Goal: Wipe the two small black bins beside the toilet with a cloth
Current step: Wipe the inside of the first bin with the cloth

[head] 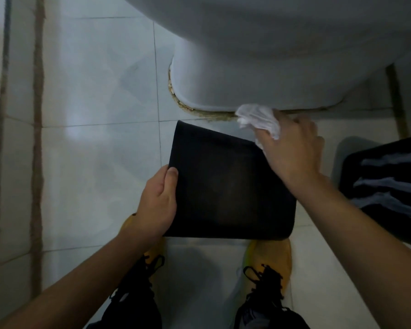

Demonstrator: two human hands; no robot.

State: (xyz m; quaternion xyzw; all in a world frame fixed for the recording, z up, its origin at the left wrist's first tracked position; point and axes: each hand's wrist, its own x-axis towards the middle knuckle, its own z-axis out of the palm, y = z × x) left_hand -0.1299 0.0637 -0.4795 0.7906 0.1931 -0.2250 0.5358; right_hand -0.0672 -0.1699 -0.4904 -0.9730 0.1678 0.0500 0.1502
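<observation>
Bin [230, 184], gripped at its side by the left hand [158, 203], gets its far corner wiped by the right hand [292, 150] clutching the cloth [259, 118]; next, I think, the second bin [387, 186].

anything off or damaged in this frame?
Yes: the sealant joint round the toilet base is brown, crumbling and gapped at the front left. The held black bin is tipped off the floor, but the left hand grips it for wiping, so that is deliberate.
</observation>
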